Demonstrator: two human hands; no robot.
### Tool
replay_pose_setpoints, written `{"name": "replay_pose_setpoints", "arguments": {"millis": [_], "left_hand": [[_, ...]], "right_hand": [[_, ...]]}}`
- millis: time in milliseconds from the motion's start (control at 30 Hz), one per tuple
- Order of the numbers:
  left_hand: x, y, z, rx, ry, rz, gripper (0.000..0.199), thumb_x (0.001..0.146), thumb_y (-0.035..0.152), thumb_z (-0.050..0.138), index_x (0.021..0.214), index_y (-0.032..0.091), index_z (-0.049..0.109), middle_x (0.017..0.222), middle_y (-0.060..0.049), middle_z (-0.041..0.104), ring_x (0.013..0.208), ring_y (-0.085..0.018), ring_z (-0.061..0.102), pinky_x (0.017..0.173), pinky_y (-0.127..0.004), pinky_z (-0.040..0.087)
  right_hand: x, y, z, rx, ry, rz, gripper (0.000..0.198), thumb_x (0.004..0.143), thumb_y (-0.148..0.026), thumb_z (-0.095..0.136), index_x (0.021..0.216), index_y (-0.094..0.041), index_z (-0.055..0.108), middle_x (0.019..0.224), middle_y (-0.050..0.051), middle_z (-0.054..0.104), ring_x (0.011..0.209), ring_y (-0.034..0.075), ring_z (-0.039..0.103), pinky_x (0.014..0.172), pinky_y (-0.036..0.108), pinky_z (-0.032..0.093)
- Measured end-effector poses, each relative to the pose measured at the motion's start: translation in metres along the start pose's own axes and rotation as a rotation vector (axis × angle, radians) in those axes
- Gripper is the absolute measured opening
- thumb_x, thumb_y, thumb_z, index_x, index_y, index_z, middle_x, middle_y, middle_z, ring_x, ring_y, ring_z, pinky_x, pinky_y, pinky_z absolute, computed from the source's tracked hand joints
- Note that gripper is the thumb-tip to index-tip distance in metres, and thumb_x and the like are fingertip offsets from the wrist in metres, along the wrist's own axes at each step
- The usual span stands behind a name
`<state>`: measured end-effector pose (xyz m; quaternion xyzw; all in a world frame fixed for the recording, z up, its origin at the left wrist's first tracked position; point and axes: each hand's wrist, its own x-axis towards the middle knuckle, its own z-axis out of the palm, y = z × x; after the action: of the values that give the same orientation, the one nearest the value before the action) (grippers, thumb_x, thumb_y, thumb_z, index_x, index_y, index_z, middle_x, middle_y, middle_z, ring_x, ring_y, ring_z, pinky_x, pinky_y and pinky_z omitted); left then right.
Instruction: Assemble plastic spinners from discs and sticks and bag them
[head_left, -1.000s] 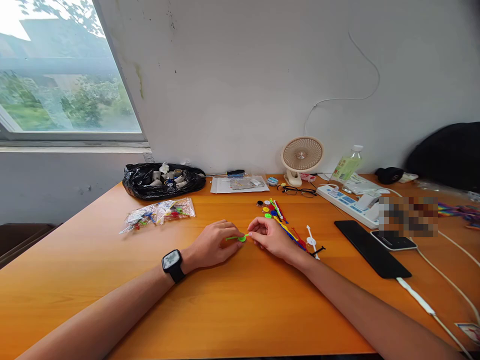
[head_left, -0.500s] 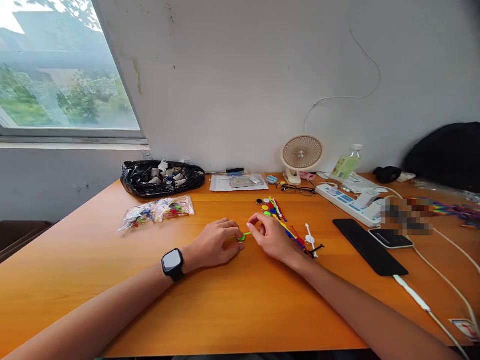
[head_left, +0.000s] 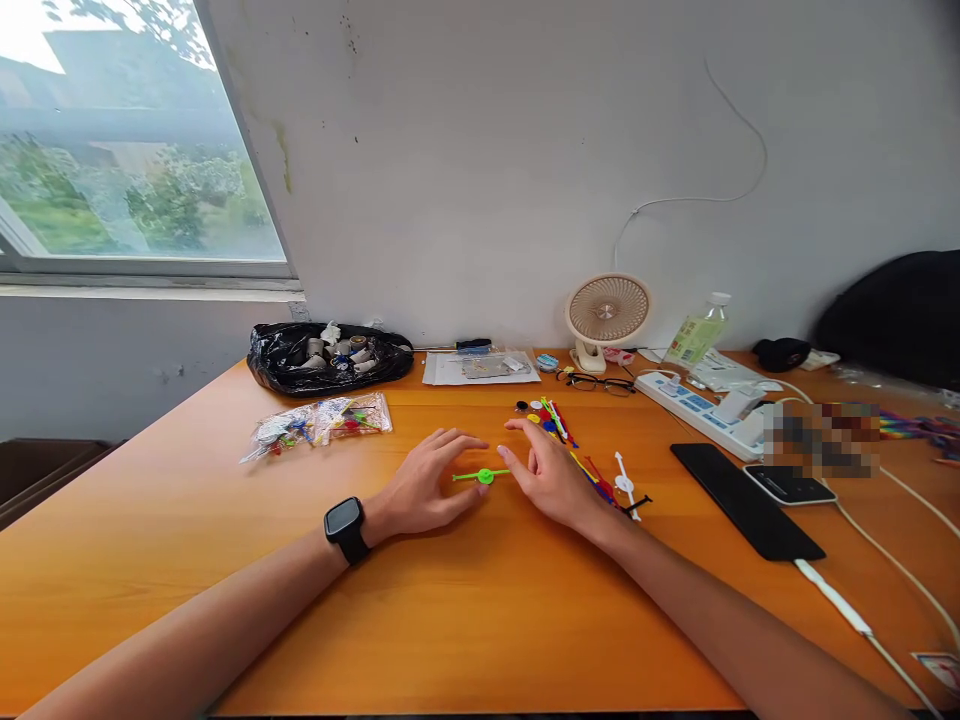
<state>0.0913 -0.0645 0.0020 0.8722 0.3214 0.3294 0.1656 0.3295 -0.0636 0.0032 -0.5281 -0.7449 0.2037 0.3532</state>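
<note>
A green plastic spinner arrow (head_left: 487,477) with a round disc at its middle lies on the wooden table (head_left: 420,620) between my hands. My left hand (head_left: 429,483) is open around its left part, thumb close to the disc and fingers curved above it. On the other side my right hand (head_left: 550,474) is open, its thumb and index finger apart near the arrow's right end. Past my right hand lie a white spinner arrow (head_left: 623,484), a black arrow piece (head_left: 640,505) and a pile of coloured arrow pieces (head_left: 553,420), partly hidden by that hand.
Clear bags of small parts (head_left: 319,425) lie at left, with a black plastic bag (head_left: 274,360) behind. Along the wall stand a small fan (head_left: 607,310) and a bottle (head_left: 697,332). A power strip (head_left: 694,408), a black phone (head_left: 742,500) and cables occupy the right.
Both hands have let go of the green spinner arrow and opened their fingers. It now lies in plain view on the table. The camera view has shifted slightly.
</note>
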Motion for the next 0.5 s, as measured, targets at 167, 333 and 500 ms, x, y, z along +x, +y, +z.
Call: {"name": "replay_pose_setpoints", "arguments": {"millis": [167,333,500], "left_hand": [[-0.0007,-0.0024,-0.0022,-0.014,0.112,-0.072,0.037,0.101,0.039,0.062,0.136,0.027,0.058,0.128,-0.008,0.067,0.120,-0.027,0.060,0.105,-0.044,0.050],[0.0013,-0.0047,-0.0001,-0.013,0.151,-0.097,0.024,0.107,0.035,0.052,0.128,0.026,0.060,0.125,-0.007,0.068,0.119,-0.025,0.061,0.107,-0.044,0.048],[0.0023,-0.0093,0.0032,-0.005,0.161,-0.101,0.020,0.108,0.030,0.049,0.123,0.025,0.061,0.123,-0.006,0.070,0.116,-0.024,0.062,0.105,-0.042,0.049]], "right_hand": [[0.0001,-0.0055,-0.0022,0.219,-0.014,0.090,0.043,0.100,-0.063,0.050,0.101,-0.022,0.064,0.053,-0.006,0.042,0.044,0.014,0.033,0.047,0.029,0.019],[0.0019,-0.0039,-0.0081,0.172,0.067,0.069,0.043,0.101,-0.063,0.049,0.087,-0.023,0.058,0.053,-0.007,0.035,0.045,0.013,0.028,0.048,0.030,0.018],[-0.0001,-0.0075,-0.0099,0.036,0.071,-0.024,0.040,0.103,-0.056,0.050,0.082,-0.023,0.059,0.054,-0.005,0.039,0.049,0.014,0.036,0.053,0.029,0.027]]}}
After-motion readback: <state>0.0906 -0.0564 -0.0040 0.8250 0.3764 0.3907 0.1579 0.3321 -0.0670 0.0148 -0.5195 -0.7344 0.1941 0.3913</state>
